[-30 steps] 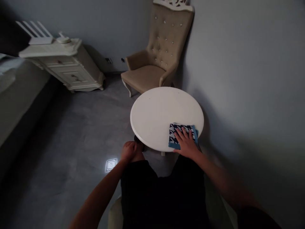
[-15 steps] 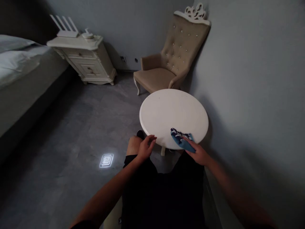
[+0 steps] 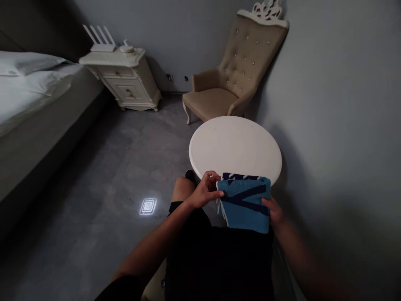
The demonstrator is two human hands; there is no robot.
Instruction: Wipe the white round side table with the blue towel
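Observation:
A folded blue towel (image 3: 246,215) with dark navy stripes and white edging hangs between my two hands, over my lap at the near rim of the round white table (image 3: 233,144). My left hand (image 3: 206,190) pinches its left edge, thumb in front and fingers behind. On the opposite side, my right hand (image 3: 273,211) grips the right edge with the thumb on the front face; its other fingers are hidden behind the cloth. The towel's upper part overlaps the table's near edge in view.
A tan tufted armchair (image 3: 213,100) stands behind the table, close to the grey wall (image 3: 338,104). At the left are a bed (image 3: 34,108) and a white nightstand (image 3: 131,85) carrying a router (image 3: 102,46). A bright square patch of light (image 3: 148,206) lies on the floor.
The towel was bunched in my right hand above the table. It now hangs spread wider and nearer to me, and my left hand has taken hold of its left edge.

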